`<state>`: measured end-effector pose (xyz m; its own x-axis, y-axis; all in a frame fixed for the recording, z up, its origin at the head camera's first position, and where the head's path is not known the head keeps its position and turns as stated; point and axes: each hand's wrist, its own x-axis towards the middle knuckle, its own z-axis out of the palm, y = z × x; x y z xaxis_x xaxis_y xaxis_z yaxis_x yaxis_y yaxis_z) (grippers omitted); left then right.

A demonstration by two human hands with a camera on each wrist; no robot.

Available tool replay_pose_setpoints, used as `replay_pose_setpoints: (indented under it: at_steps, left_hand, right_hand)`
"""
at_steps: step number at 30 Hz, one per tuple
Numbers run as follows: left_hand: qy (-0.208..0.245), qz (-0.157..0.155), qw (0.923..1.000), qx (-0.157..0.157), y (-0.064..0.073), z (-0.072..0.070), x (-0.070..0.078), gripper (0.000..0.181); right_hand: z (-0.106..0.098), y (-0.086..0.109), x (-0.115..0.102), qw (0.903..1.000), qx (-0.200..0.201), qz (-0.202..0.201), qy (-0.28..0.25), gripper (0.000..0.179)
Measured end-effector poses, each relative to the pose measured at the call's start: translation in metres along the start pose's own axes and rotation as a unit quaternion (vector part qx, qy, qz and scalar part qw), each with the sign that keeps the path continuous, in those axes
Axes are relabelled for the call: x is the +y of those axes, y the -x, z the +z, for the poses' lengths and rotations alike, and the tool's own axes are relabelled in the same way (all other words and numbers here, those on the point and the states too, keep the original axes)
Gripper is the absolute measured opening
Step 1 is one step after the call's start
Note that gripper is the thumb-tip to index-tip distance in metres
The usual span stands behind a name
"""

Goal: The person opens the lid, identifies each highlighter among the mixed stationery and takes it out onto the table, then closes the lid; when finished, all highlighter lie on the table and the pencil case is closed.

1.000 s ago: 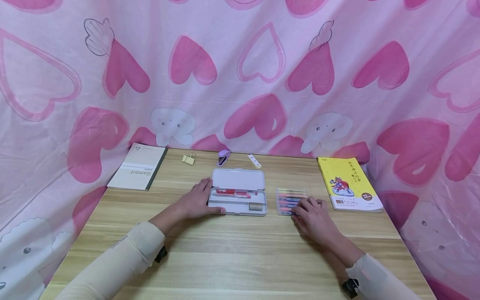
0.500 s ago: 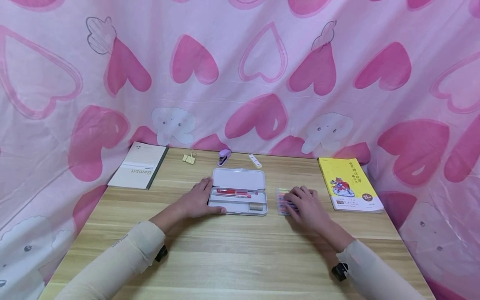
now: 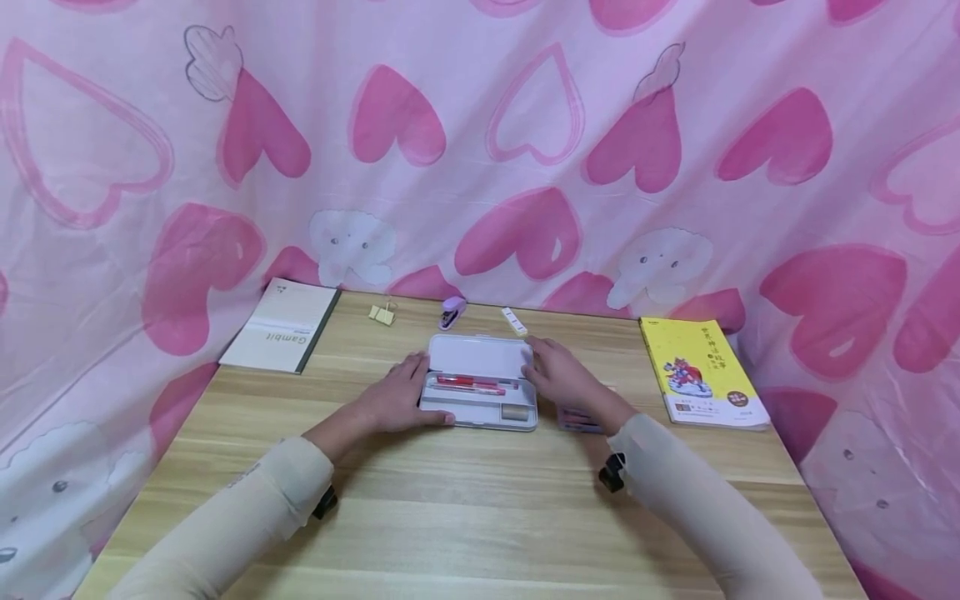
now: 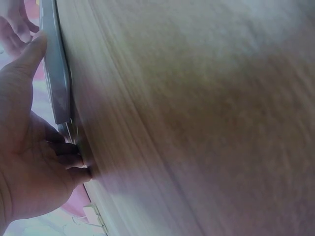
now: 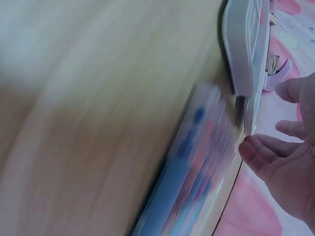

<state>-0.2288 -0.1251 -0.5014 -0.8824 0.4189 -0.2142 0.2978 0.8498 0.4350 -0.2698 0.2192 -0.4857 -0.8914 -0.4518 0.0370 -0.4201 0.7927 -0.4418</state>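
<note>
A pale grey pencil case (image 3: 465, 415) lies on the table with its lid (image 3: 480, 357) folded back. Inside are red pens (image 3: 468, 383) and a small tan block (image 3: 514, 412). My left hand (image 3: 393, 400) holds the case by its left end, thumb over the front rim and fingers along the side and behind. My right hand (image 3: 562, 377) is at the lid's right edge, fingers loosely bent and apart; whether they touch it I cannot tell. Under the right forearm, partly hidden, lies a clear pack of coloured pens (image 5: 172, 182).
Behind the case stand a gold binder clip (image 3: 382, 315), a purple stapler (image 3: 452, 312) and a small white-and-yellow strip (image 3: 514, 322). A notebook (image 3: 281, 327) lies far left, a yellow book (image 3: 701, 371) far right. A heart-patterned curtain (image 3: 405, 208) borders the table's back.
My right hand has left the pack of coloured pens and moved left and away from me to the lid's right edge. My left hand has stayed on the pencil case.
</note>
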Motion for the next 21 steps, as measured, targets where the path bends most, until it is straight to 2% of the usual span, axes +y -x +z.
replay_pose_setpoints:
  at_steps: [5,16,21]
  left_hand:
    - [0.003,0.004,1.0,0.005,0.0,-0.002,0.001,0.135]
    - [0.003,0.003,1.0,0.004,0.001,-0.005,0.003,0.135]
    - [0.025,-0.002,0.9997,0.006,0.003,-0.003,0.004,0.137]
  right_hand:
    - [0.004,-0.014,-0.004,0.9994,-0.011,0.029,-0.013,0.067]
    - [0.01,-0.026,-0.001,0.9942,-0.026,0.085,-0.061,0.069]
    - [0.009,-0.026,-0.002,0.9944,-0.005,0.077,-0.072,0.069]
